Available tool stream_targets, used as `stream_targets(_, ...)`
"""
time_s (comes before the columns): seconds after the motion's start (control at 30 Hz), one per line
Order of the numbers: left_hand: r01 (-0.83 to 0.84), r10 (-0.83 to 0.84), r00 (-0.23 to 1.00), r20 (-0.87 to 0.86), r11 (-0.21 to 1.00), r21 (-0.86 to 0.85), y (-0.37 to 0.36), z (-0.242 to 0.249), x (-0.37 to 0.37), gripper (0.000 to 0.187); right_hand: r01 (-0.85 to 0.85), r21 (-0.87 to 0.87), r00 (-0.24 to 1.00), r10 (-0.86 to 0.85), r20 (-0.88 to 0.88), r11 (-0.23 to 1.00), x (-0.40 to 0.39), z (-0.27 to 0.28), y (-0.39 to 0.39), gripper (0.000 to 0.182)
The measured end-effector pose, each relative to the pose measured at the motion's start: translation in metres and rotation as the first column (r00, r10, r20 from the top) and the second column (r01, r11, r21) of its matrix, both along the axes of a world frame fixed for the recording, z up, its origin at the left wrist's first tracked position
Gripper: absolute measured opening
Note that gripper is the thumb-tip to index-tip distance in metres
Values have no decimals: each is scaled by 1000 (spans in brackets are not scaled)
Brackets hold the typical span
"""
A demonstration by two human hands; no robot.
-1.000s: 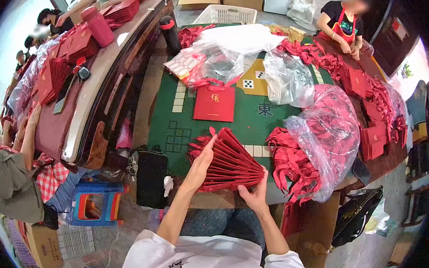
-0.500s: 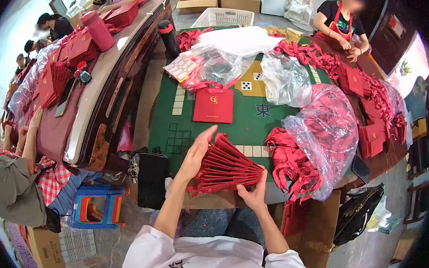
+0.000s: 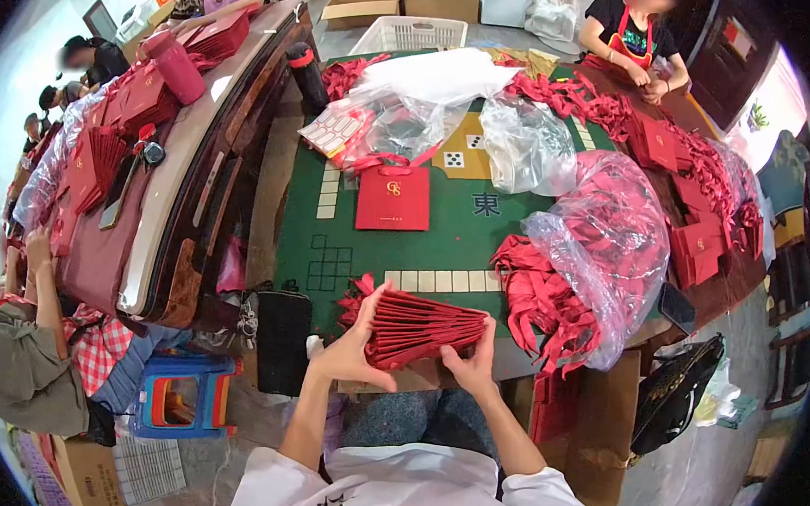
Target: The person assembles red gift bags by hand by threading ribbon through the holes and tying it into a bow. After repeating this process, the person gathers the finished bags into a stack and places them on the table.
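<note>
A stack of folded red paper bags (image 3: 428, 326) is held over the near edge of the green table, its layers fanned wider at the left. My right hand (image 3: 472, 360) is closed on the stack's right end, thumb on the near side. At the left end, my left hand (image 3: 351, 349) has its fingers stretched along the layers and its thumb spread apart below. Red ribbon shows behind its fingertips. Beyond the stack, one red gift bag (image 3: 391, 200) with a gold logo lies flat. Red ribbons (image 3: 533, 292) spill beside the right hand from a clear plastic bag (image 3: 622, 240).
Clear plastic wrapping (image 3: 528, 143), a label sheet (image 3: 333, 129) and a black bottle (image 3: 306, 76) lie or stand farther back on the green table (image 3: 349, 247). Co-workers sit at a side table on the left; another person (image 3: 638, 44) works at the right. Blue stools (image 3: 177, 397) stand lower left.
My left hand has lowered from a flat pose above the stack's left end to around that end. The fan has narrowed. My right hand keeps its hold, and the view has shifted slightly.
</note>
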State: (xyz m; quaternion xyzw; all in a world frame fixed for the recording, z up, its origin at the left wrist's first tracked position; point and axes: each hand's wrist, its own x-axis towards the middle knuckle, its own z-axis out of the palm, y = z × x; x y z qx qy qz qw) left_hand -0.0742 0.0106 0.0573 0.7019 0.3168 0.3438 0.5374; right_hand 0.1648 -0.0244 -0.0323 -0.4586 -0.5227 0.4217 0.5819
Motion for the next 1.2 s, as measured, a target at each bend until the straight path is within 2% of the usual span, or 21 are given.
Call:
stream_targets(0.03,1,-1,1000,-1,1000,-1,-2,-1,4,138,1,-1,1000,-1,-1,1000,-1,1,0,71)
stream_targets(0.1,-189,204,963,-176,977,97,-6,-1,14,128,11,-4,996,-11,-91,1000,-4,6,0,72)
stream_targets(0.13,-248,270,943,-193,960,131,-8,4,19,113,8,-4,996,-8,-92,1000,-4,8,1,72)
stream_targets(0.17,-250,272,943,-194,959,132,-9,3,22,113,-2,-3,995,2,-102,1000,-4,10,1,74)
stream_targets(0.23,-321,408,876,-256,891,320,-11,0,28,103,-11,-6,994,10,-108,1000,1,13,3,76)
stream_targets(0.27,-356,468,853,-230,845,399,-12,0,31,91,-30,33,998,31,-49,999,7,14,5,80)
stream_targets(0.3,-352,463,856,-230,849,395,-13,-3,34,91,-49,69,999,49,11,996,11,14,6,83)
stream_targets(0.37,-402,512,835,-203,818,411,-14,-15,40,82,-40,24,998,41,-53,999,16,10,4,86)
stream_targets(0.4,-445,473,877,-82,865,234,-13,-23,44,80,-60,41,997,63,-54,997,18,10,6,85)
stream_targets(0.47,-435,454,891,-20,864,251,-12,-34,45,81,-139,44,985,143,-96,989,22,13,9,86)
stream_targets(0.53,-442,438,896,71,870,220,-17,-35,50,83,-128,52,988,132,-77,990,22,22,8,85)
stream_targets(0.63,-417,428,904,-7,886,202,-14,-38,45,84,-221,33,970,223,-99,975,25,20,13,94)
stream_targets(0.73,-434,465,881,-92,870,235,-14,-35,41,85,-185,-20,979,186,80,983,30,27,17,86)
stream_targets(0.83,-408,445,885,-137,883,232,-10,-20,36,88,-143,-127,990,144,-6,982,25,22,17,80)
stream_targets(0.87,-350,386,899,-206,917,192,-10,-10,31,88,-101,-92,993,95,-74,991,22,15,18,68)
stream_targets(0.9,-293,324,906,-271,945,148,-7,-1,25,89,-104,-85,992,97,-74,991,21,12,18,68)
stream_targets(0.93,-232,255,952,-169,962,144,1,6,18,80,-107,-108,993,101,-64,988,22,8,18,69)
stream_targets(0.97,-233,257,952,-168,961,151,11,10,8,80,-109,-132,993,103,-55,985,22,7,18,69)
stream_targets(1.03,-216,263,944,-202,950,228,35,10,-10,63,-150,-90,984,140,-110,985,22,11,19,66)
stream_targets(1.1,-485,481,868,-122,875,-4,70,-11,-20,50,-180,-150,981,166,-101,972,23,11,20,68)
stream_targets(1.2,-694,686,677,-266,716,77,138,-41,-26,57,-197,-122,976,183,-120,973,23,20,20,68)
